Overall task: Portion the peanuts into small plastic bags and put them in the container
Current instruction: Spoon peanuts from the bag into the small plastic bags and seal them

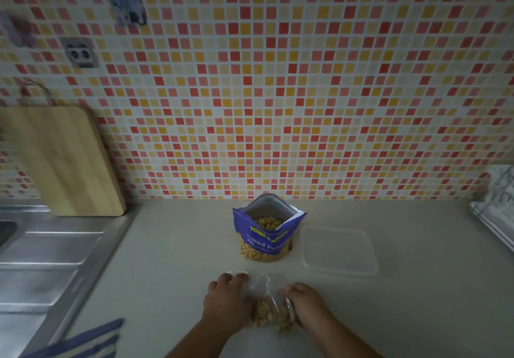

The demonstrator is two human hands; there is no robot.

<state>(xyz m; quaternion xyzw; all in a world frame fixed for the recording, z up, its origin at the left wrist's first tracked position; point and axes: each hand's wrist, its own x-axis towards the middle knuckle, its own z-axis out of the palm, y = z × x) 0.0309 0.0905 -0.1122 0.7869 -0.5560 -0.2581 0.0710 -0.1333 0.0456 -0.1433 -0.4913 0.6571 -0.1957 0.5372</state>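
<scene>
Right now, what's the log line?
hands: left hand, right hand grip small bag | peanut pouch: open | container: beside pouch

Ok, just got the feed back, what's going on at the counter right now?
A person is holding a small plastic bag of peanuts down on the counter, with the left hand and right hand gripping its two sides. Behind it, the blue peanut pouch stands open with peanuts inside. The clear container lies to the right of the pouch, with no bags visible in it.
</scene>
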